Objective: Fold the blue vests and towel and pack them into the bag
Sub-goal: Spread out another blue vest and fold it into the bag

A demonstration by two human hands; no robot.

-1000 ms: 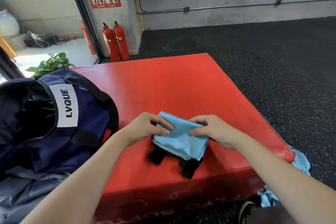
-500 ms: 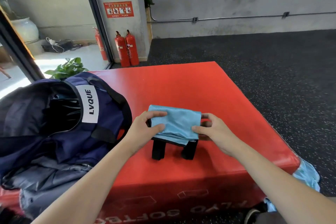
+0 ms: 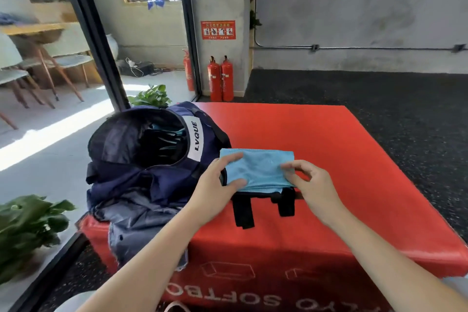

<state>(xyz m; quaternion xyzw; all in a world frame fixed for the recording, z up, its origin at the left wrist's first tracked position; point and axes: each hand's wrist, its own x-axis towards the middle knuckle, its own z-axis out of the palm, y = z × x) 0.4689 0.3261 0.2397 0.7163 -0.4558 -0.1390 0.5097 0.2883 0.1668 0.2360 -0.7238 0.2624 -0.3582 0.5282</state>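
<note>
A folded light-blue vest (image 3: pixel 260 167) with two black straps hanging at its near edge lies on the red soft box (image 3: pixel 329 149). My left hand (image 3: pixel 217 185) holds the vest's left end, thumb on top and fingers curled round the edge. My right hand (image 3: pixel 309 180) pinches the vest's right end between thumb and fingers. The navy bag (image 3: pixel 152 159) marked LVQUE stands open just left of the vest, with dark and light-blue cloth visible inside its mouth.
The red box's near edge is close below the vest. Potted plants (image 3: pixel 27 225) stand at the left on the floor. Two red fire extinguishers (image 3: pixel 220 78) stand by the pillar behind. Black speckled flooring (image 3: pixel 405 114) surrounds the box to the right.
The vest went from lifted and crumpled to lying flat, folded, and shifted left toward the bag. The view has tilted up, and both hands stay at the vest's ends.
</note>
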